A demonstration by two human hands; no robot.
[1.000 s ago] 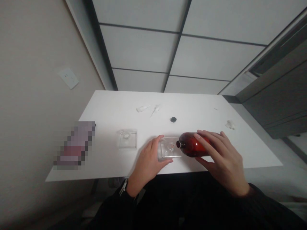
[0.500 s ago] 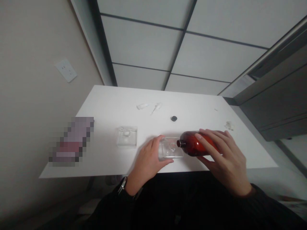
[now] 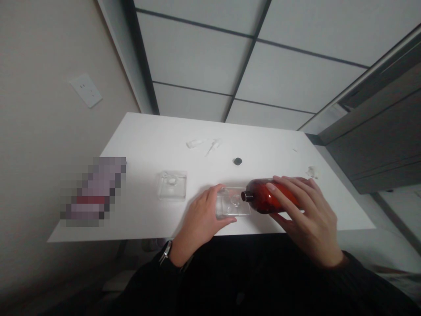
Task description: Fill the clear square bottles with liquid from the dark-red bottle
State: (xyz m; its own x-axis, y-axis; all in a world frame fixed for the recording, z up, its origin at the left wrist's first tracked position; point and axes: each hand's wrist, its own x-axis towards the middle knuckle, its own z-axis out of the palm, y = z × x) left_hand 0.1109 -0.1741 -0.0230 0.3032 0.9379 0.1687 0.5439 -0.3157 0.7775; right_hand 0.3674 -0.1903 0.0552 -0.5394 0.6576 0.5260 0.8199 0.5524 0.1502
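Note:
My left hand (image 3: 204, 215) grips the left side of a clear, square-edged container (image 3: 230, 206) near the table's front edge. A reddish-brown bottle (image 3: 271, 199) lies tilted on its side in my right hand (image 3: 307, 213), its fingers wrapped over the body. The bottle's uncapped dark neck points left and hangs over the round opening of the clear container. Whether liquid is flowing is too small to tell. A second clear container (image 3: 172, 186) stands to the left. Behind the bottle lies a small black cap (image 3: 237, 161).
Clear plastic scraps (image 3: 213, 145) lie towards the back of the white table (image 3: 151, 136). Another crumpled scrap (image 3: 312, 172) is at the right. A pixelated object (image 3: 98, 188) rests at the left edge. A wall socket (image 3: 86, 90) is at the upper left.
The bottle's neck has shifted very slightly left over the container. The whole view has moved a little; both hands keep their holds.

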